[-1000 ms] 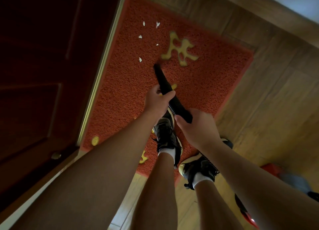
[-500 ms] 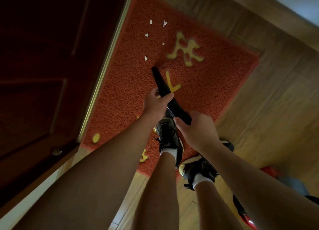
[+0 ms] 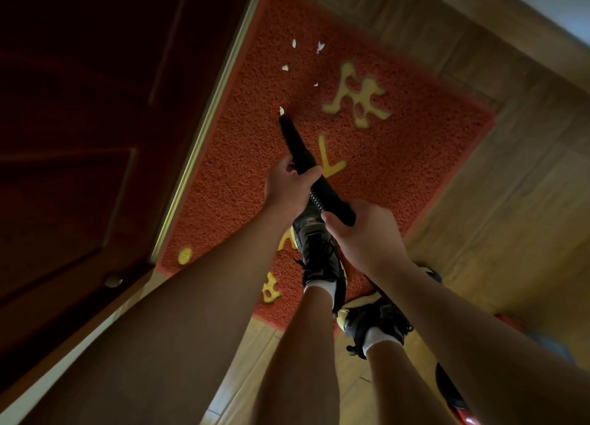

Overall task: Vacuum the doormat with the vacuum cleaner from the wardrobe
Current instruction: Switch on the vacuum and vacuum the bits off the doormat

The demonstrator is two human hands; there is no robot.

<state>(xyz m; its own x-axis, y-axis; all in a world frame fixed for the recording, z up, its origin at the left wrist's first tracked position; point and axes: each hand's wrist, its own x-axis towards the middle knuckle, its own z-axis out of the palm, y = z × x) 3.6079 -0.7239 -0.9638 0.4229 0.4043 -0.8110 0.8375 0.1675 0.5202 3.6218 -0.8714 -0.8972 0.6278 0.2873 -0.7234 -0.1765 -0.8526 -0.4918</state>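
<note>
A red doormat (image 3: 415, 156) with yellow characters lies on the wooden floor beside a dark door. Several white paper scraps (image 3: 285, 68) are scattered on its far part. A black vacuum nozzle (image 3: 293, 140) points down at the mat, its tip touching the nearest scrap (image 3: 281, 110). My left hand (image 3: 287, 185) grips the nozzle tube near its middle. My right hand (image 3: 360, 233) holds the ribbed black hose end behind it. The hose runs under my right arm to the red vacuum body (image 3: 459, 405) at the lower right, mostly hidden.
A dark brown door (image 3: 79, 137) with a metal threshold strip (image 3: 207, 118) borders the mat's left edge. My two feet in black shoes (image 3: 316, 249) stand on the mat's near edge. Wooden floor (image 3: 510, 201) extends to the right, with a pale wall at the top right.
The nozzle tip has swung left and forward across the mat, from near the yellow stroke to the nearest white scrap. Both hands kept their grip.
</note>
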